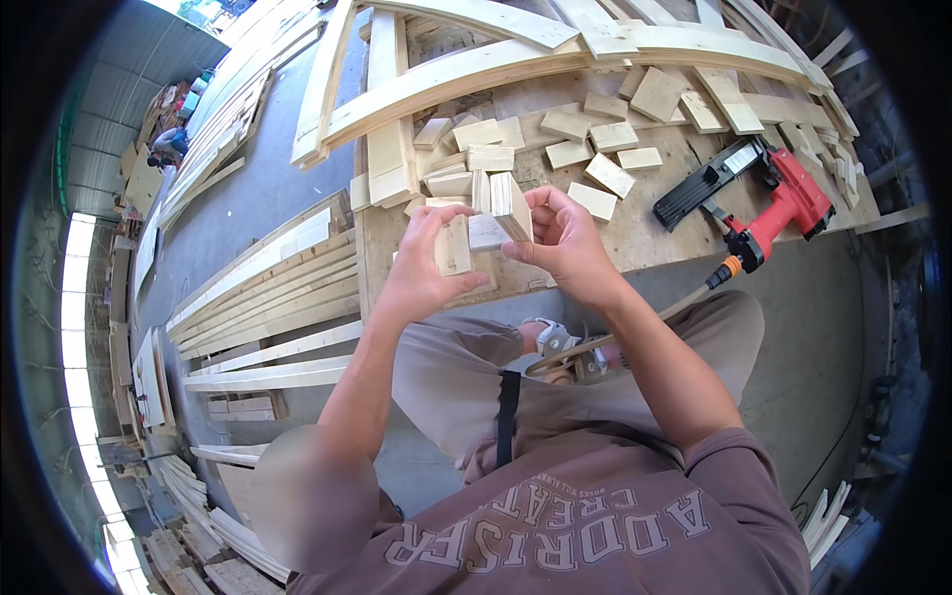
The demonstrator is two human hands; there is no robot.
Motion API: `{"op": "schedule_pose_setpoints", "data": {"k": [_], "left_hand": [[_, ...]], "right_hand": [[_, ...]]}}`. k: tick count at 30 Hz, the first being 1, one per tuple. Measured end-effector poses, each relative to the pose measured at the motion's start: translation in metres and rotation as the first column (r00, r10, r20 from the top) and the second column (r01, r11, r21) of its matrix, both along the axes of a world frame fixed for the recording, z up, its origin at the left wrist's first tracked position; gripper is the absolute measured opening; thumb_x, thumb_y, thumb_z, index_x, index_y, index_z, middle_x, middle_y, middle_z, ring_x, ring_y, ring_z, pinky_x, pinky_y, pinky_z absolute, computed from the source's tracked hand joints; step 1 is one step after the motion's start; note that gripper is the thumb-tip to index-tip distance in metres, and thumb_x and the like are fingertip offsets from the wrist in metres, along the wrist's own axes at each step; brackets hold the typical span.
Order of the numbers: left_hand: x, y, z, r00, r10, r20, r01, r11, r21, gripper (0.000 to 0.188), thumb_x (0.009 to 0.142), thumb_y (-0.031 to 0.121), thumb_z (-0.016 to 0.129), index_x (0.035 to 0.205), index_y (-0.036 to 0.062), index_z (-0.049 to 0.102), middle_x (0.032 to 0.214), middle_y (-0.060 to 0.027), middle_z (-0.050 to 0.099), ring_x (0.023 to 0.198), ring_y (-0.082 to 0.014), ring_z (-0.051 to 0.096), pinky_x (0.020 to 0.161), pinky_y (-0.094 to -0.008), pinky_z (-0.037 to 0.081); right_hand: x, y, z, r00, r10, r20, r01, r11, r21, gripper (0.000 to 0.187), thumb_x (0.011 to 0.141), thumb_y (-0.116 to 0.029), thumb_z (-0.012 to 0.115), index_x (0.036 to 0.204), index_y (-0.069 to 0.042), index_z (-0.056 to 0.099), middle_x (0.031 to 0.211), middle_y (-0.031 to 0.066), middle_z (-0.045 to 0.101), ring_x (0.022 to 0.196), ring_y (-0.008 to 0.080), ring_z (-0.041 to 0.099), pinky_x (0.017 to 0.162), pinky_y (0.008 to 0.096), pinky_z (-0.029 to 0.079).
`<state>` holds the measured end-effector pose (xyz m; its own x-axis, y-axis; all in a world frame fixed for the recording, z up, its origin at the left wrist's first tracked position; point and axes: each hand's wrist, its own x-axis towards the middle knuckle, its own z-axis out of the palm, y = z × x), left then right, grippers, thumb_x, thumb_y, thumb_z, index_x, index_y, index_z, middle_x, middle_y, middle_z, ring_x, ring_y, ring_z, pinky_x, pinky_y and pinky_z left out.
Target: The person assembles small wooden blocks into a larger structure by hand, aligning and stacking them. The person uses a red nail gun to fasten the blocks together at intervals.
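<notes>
Just over the near edge of the workbench [635, 266], both hands are at a small cluster of pale wood blocks. My left hand [421, 268] has its fingers above and its thumb below a flat wood block [452, 246], gripping it. The fingers and thumb of my right hand [567, 243] close on an upright wood block [510, 206] with layered edges. Between the hands, a whitish block face [486, 233] and a narrow upright piece sit against it; whether these pieces are joined I cannot tell.
Several loose wood blocks [610, 174] are scattered on the bench behind my hands. A red nail gun [778, 203] with a black magazine lies at right, its hose [684, 315] running toward my legs. A wooden frame [466, 79] spans the back. Long boards [268, 288] are stacked at left.
</notes>
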<state>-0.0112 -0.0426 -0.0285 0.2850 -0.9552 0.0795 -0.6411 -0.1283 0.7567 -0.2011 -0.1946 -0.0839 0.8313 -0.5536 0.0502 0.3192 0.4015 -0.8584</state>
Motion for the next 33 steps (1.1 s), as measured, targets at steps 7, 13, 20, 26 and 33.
{"op": "schedule_pose_setpoints", "data": {"k": [7, 13, 20, 26, 33], "left_hand": [[0.002, 0.000, -0.002, 1.000, -0.016, 0.024, 0.016, 1.000, -0.016, 0.083, 0.069, 0.017, 0.102, 0.143, 0.0101, 0.065, 0.137, -0.0133, 0.060, 0.133, -0.0325, 0.059, 0.117, -0.0449, 0.047], [0.001, 0.001, -0.002, 0.999, -0.017, 0.031, 0.018, 1.000, -0.025, 0.084, 0.070, 0.019, 0.102, 0.144, 0.0102, 0.065, 0.136, -0.0136, 0.061, 0.132, -0.0329, 0.059, 0.118, -0.0445, 0.047], [0.003, 0.002, -0.007, 1.000, 0.008, -0.019, -0.008, 1.000, -0.006, 0.094, 0.071, 0.023, 0.103, 0.152, 0.0070, 0.059, 0.141, -0.0129, 0.059, 0.138, -0.0312, 0.056, 0.122, -0.0429, 0.043], [0.002, 0.003, -0.004, 0.999, 0.009, -0.035, -0.009, 1.000, -0.003, 0.102, 0.071, 0.022, 0.103, 0.158, 0.0044, 0.054, 0.147, -0.0123, 0.058, 0.142, -0.0291, 0.054, 0.124, -0.0413, 0.042], [0.004, 0.003, -0.004, 0.999, -0.026, -0.021, 0.026, 1.000, -0.010, 0.099, 0.072, 0.023, 0.102, 0.157, 0.0047, 0.056, 0.148, -0.0134, 0.057, 0.143, -0.0298, 0.055, 0.124, -0.0417, 0.041]], "right_hand": [[0.004, -0.003, 0.003, 0.997, -0.027, -0.067, 0.025, 0.999, -0.033, 0.041, 0.095, -0.004, 0.088, 0.125, -0.002, 0.060, 0.116, 0.0085, 0.079, 0.108, 0.0129, 0.075, 0.096, 0.0295, 0.060], [-0.001, -0.004, 0.009, 0.936, -0.184, -0.299, 0.183, 0.983, -0.032, 0.039, 0.100, -0.034, 0.086, 0.100, -0.004, 0.062, 0.082, 0.0082, 0.073, 0.063, 0.0127, 0.069, 0.057, 0.0275, 0.056], [-0.004, -0.005, 0.020, 0.835, -0.099, -0.541, 0.152, 0.987, 0.055, 0.055, 0.099, -0.053, 0.084, 0.085, -0.006, 0.057, 0.071, 0.0071, 0.064, 0.051, 0.0123, 0.059, 0.043, 0.0298, 0.045], [-0.007, 0.002, 0.014, 0.868, -0.095, -0.487, 0.078, 0.995, -0.056, 0.052, 0.103, -0.054, 0.077, 0.084, -0.009, 0.062, 0.065, 0.0012, 0.059, 0.047, 0.0089, 0.052, 0.043, 0.0277, 0.036], [-0.011, 0.003, 0.002, 0.848, -0.080, -0.524, 0.044, 0.996, -0.081, 0.049, 0.106, -0.050, 0.076, 0.085, -0.008, 0.062, 0.064, 0.0003, 0.057, 0.048, 0.0075, 0.048, 0.043, 0.0273, 0.035]]}}
